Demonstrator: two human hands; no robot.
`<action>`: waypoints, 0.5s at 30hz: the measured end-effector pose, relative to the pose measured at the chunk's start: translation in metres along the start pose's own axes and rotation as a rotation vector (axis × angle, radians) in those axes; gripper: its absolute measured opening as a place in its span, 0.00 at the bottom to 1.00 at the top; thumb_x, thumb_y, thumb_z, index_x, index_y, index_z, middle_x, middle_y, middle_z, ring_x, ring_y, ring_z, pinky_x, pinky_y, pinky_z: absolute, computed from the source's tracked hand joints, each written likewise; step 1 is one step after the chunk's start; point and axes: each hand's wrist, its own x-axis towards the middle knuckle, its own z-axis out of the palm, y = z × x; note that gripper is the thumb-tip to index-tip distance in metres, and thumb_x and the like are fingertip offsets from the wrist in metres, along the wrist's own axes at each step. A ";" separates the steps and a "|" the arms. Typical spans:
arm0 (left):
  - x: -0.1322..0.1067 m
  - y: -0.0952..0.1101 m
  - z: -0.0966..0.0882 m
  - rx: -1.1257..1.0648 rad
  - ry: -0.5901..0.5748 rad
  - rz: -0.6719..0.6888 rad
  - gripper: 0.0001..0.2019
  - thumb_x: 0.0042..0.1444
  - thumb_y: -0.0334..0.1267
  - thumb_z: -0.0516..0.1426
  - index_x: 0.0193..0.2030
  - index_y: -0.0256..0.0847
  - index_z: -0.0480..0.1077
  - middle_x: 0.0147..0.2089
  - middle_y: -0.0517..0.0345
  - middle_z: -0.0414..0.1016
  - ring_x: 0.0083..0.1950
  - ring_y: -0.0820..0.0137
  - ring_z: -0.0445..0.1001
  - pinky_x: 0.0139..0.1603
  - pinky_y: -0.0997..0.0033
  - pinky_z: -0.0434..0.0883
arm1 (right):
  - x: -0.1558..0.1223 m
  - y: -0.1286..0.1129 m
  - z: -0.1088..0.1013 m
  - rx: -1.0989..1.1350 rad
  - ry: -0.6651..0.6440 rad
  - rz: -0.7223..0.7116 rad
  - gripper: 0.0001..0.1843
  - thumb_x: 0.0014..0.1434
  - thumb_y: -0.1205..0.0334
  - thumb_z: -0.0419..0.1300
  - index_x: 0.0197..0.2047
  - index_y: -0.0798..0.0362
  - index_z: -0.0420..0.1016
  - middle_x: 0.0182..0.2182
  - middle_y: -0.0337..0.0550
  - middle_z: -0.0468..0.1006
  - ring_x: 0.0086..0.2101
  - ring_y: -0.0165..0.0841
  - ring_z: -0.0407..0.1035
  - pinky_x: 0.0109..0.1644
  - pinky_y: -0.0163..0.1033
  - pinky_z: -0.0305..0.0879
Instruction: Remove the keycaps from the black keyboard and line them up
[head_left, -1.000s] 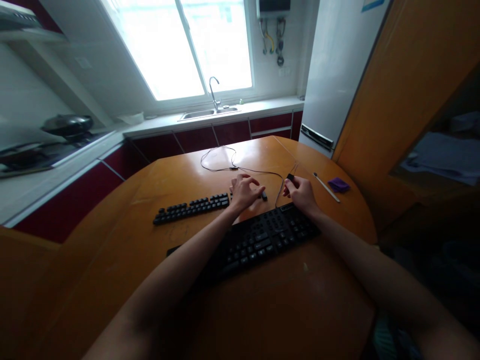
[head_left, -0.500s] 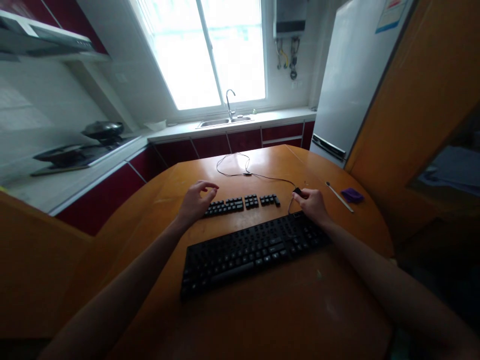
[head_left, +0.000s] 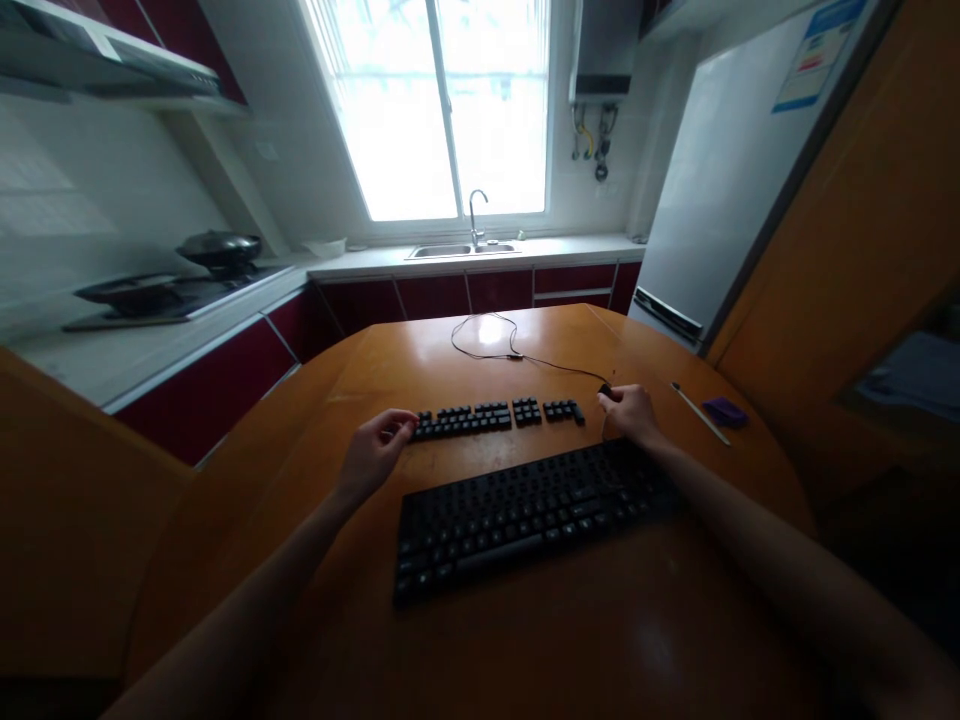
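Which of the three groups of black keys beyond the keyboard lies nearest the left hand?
The leftmost group, the longest; its left end is by the left hand, while the middle group and right group lie farther off.

Keyboard [head_left: 540, 505] on the table [head_left: 540, 640], row of keys [head_left: 469, 419] beyond it; clock positions run from the keyboard, twelve pointing away from the person.
The row lies in groups at twelve, the left hand [head_left: 375, 452] at its left end, toward ten; the right hand [head_left: 631, 412], a block [head_left: 607, 391] in its fingers, is between one and two. Behind the row, a cable [head_left: 480, 356] loops at twelve and runs toward the right hand. At two lie a stick [head_left: 701, 413] and, just beside its right, a cloth [head_left: 724, 411]. Past the table, the sink [head_left: 442, 252] stands at twelve before the window [head_left: 405, 120], the stove [head_left: 202, 302] at ten bearing two pans [head_left: 219, 246], the refrigerator [head_left: 739, 190] at one.
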 end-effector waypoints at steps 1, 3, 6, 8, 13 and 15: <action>-0.001 -0.001 0.001 -0.004 -0.002 -0.002 0.17 0.55 0.52 0.57 0.39 0.40 0.76 0.37 0.55 0.79 0.31 0.68 0.73 0.32 0.72 0.68 | 0.001 -0.001 0.002 -0.007 -0.007 -0.002 0.21 0.52 0.49 0.57 0.15 0.54 0.70 0.13 0.40 0.66 0.19 0.33 0.65 0.25 0.36 0.49; -0.004 -0.004 0.002 -0.008 -0.014 0.000 0.17 0.55 0.52 0.57 0.40 0.39 0.76 0.38 0.55 0.79 0.30 0.70 0.72 0.31 0.73 0.68 | 0.001 -0.003 0.005 -0.019 -0.021 -0.010 0.21 0.52 0.50 0.57 0.15 0.53 0.69 0.13 0.40 0.66 0.19 0.33 0.64 0.25 0.36 0.49; -0.007 -0.010 -0.001 -0.006 -0.025 0.004 0.17 0.56 0.52 0.58 0.41 0.40 0.75 0.39 0.55 0.79 0.31 0.70 0.72 0.32 0.73 0.68 | 0.001 -0.006 0.007 -0.033 -0.038 -0.023 0.20 0.52 0.51 0.57 0.15 0.53 0.68 0.14 0.40 0.65 0.20 0.33 0.65 0.24 0.36 0.48; -0.008 -0.013 -0.004 -0.002 -0.030 0.000 0.17 0.57 0.51 0.58 0.42 0.40 0.75 0.39 0.55 0.79 0.31 0.70 0.72 0.32 0.73 0.68 | 0.002 -0.008 0.007 -0.043 -0.046 -0.033 0.20 0.52 0.52 0.57 0.14 0.53 0.67 0.13 0.39 0.64 0.20 0.33 0.65 0.25 0.36 0.48; -0.011 -0.008 -0.010 -0.003 -0.017 -0.015 0.17 0.56 0.52 0.58 0.42 0.41 0.75 0.40 0.55 0.79 0.31 0.70 0.72 0.32 0.72 0.68 | 0.002 -0.010 0.006 -0.060 -0.053 -0.040 0.20 0.52 0.52 0.58 0.14 0.53 0.67 0.12 0.39 0.62 0.20 0.33 0.65 0.25 0.37 0.48; -0.011 -0.005 -0.011 -0.005 -0.008 -0.019 0.17 0.55 0.52 0.58 0.42 0.41 0.75 0.39 0.56 0.79 0.31 0.70 0.72 0.33 0.72 0.69 | 0.001 -0.011 0.006 -0.061 -0.056 -0.038 0.20 0.52 0.52 0.58 0.14 0.53 0.67 0.12 0.39 0.62 0.20 0.33 0.65 0.24 0.37 0.48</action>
